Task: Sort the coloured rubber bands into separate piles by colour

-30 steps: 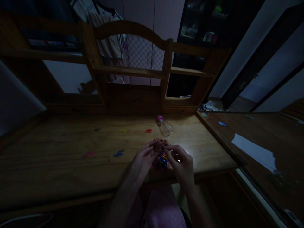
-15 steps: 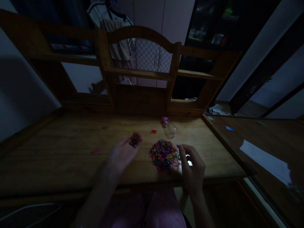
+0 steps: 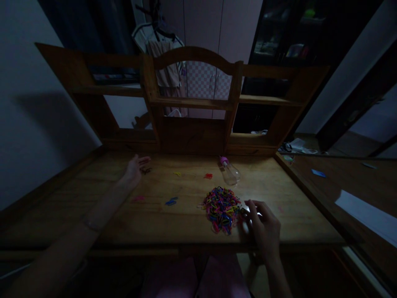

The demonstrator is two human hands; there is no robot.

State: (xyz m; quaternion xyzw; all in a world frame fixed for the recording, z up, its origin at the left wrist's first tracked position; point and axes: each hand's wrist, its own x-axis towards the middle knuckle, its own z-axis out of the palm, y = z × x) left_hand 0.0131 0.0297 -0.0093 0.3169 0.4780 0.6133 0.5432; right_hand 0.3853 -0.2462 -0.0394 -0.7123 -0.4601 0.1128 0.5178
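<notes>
On my left, I had the left hand [image 3: 134,169] with its fingers held out and slightly spread, just beside dark bands [image 3: 146,170]. Pink bands [image 3: 139,198] lay nearer me than those fingers; blue bands [image 3: 171,201], yellow bands [image 3: 177,174] and red bands [image 3: 208,176] lay right of them. The multicoloured pile [image 3: 221,209] sat just left of the right hand's [image 3: 266,221] bent fingertips; I couldn't tell if they pinched anything. Beyond them, a pink-capped clear bottle [image 3: 231,173] lay tipped, the wood visible through its wall.
</notes>
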